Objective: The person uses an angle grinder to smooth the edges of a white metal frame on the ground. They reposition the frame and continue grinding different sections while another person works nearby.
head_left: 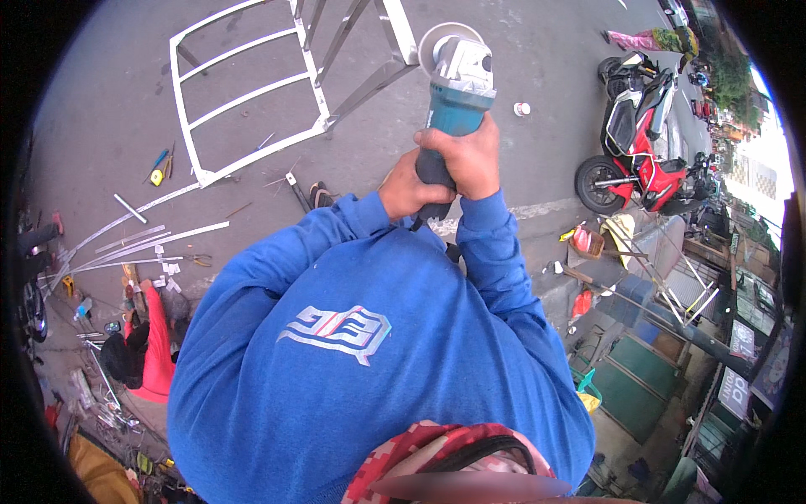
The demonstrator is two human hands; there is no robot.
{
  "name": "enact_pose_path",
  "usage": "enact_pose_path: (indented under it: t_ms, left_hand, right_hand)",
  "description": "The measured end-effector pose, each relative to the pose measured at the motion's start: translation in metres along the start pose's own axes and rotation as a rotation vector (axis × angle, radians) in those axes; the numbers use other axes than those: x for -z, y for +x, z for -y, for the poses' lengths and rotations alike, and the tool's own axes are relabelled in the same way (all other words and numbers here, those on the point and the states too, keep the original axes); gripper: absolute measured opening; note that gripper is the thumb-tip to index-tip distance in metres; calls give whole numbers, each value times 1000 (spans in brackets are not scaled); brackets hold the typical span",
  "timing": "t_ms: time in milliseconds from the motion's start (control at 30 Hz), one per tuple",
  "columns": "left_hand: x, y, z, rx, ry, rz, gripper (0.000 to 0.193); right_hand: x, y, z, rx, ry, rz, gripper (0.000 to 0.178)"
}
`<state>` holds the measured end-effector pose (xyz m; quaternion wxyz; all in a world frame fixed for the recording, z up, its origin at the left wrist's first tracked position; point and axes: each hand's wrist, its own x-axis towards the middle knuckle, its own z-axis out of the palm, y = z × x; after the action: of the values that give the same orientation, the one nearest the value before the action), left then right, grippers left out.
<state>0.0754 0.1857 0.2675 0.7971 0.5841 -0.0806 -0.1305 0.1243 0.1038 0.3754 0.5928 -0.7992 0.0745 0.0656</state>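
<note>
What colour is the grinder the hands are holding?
The angle grinder has a teal body and a silver-grey head, seen clearly in the head view.

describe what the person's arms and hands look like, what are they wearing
Both arms are covered by long bright blue sleeves of a sweatshirt, with ribbed cuffs at the wrists. The left hand and right hand are bare: no gloves, rings or watch visible.

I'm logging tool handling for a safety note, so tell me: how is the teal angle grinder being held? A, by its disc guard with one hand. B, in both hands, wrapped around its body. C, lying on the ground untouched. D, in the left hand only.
B: both the left hand and right hand close around the body of the angle grinder, whose disc end points at the white metal frame.
</note>
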Motion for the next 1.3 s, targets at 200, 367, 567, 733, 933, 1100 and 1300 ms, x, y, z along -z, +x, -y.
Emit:
enact_pose_path:
  t_ms: [200, 367, 567, 733, 933, 1100, 1300]
  left_hand:
    - [2, -2, -9, 44, -116, 43, 46]
    - [-5, 7, -5, 61, -109, 54, 47]
    - [-5, 4, 6, -17, -175, 62, 48]
    - [-5, 6, 11, -25, -99, 72, 47]
    - [-4, 10, 34, -77, 11, 32, 44]
    - [23, 10, 65, -41, 157, 21, 42]
    - [49, 10, 72, 9, 311, 79, 44]
  right_hand:
    - [-5, -1, 10, 8, -225, -1, 59]
    - [2, 3, 20, -40, -154, -4, 59]
    - [-7, -6, 18, -29, -299, -51, 58]
    - [-6, -7, 18, -13, -127, -41, 58]
    - [-3, -8, -12, 82, -79, -21, 49]
    - [-21, 3, -67, 214, -147, -185, 44]
    - [-24, 8, -110, 190, 33, -179, 45]
